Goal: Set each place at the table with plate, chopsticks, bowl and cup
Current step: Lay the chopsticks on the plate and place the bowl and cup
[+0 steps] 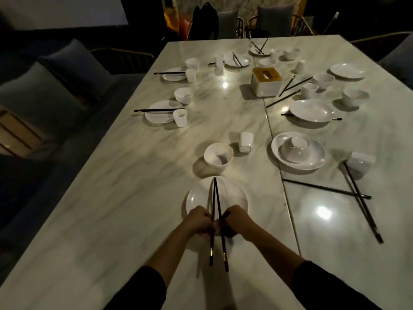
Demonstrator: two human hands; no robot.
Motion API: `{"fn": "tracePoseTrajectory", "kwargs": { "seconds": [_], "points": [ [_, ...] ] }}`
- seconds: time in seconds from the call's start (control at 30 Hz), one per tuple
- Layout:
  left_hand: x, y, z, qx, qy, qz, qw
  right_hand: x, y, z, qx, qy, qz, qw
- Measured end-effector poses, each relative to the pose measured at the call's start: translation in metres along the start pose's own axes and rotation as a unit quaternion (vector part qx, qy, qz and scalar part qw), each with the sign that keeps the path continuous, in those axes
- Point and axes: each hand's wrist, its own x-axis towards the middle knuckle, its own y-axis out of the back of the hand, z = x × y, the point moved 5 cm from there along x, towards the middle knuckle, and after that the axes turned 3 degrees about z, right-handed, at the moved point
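While both hands work at the near plate, the places read like this, left to right:

Left-side places: 2 plates (161, 114) (173, 74) each carry a pair of chopsticks (159, 110) laid flat across them, with a cup (180, 117) touching the rim and a bowl (183, 95) between the 2 places; these look finished, the sticks kept off the marble.

Left hand (199, 222): fingers curled shut around 1 stick of the held chopsticks (215, 217), probably to steady it for aligning.

Held chopsticks: tips meet over the near plate (196, 199), the gold-banded ends splay toward the person; I judge the pair is being evened before it is laid on the plate.

Right hand (238, 221): fingers closed on the other stick, thumb hidden.

Near bowl (218, 155) and cup (246, 141): just beyond the near plate, apart from it, so this place lacks only the sticks.

Tissue box (266, 81): mid-table, within everyone's reach.

Right-side places: a bowl sits inside a plate (312, 163), 2 loose chopsticks (359, 198) lie crossed on the table (111, 209), others are scattered farther back; these seem not yet set.
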Motion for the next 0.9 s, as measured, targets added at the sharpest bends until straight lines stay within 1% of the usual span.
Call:
{"fn": "tracePoseTrajectory", "kwargs": {
  "seconds": [0.1,0.2,0.3,0.5,0.6,0.67,0.77,0.9],
  "points": [
    [0.001,-0.001,-0.001,-0.016,-0.005,0.016,1.0,0.005,-0.002,0.001,0.004,-0.016,0.019,1.0],
    [0.002,-0.001,0.0,-0.049,-0.001,0.011,0.999,0.011,0.001,0.0,-0.019,0.002,0.05,0.999],
    [0.003,0.001,-0.002,-0.07,0.008,0.005,0.998,0.01,0.001,-0.001,-0.009,0.013,0.051,0.999],
    [0.011,0.012,0.003,-0.061,-0.025,0.051,0.997,0.006,0.0,-0.002,0.037,0.027,0.042,0.998],
    [0.011,0.012,0.01,-0.047,-0.039,0.064,0.996,0.004,0.003,-0.005,0.022,0.057,0.071,0.996],
    [0.016,0.008,0.011,-0.047,-0.031,0.056,0.997,0.007,0.003,-0.004,0.026,0.054,0.074,0.995],
    [0.016,0.007,0.009,-0.087,-0.024,0.057,0.994,0.005,0.004,-0.005,0.029,0.055,0.067,0.996],
    [0.022,0.008,0.008,-0.099,-0.019,0.053,0.993,0.012,0.005,-0.006,0.001,0.06,0.093,0.994]
  ]
}}
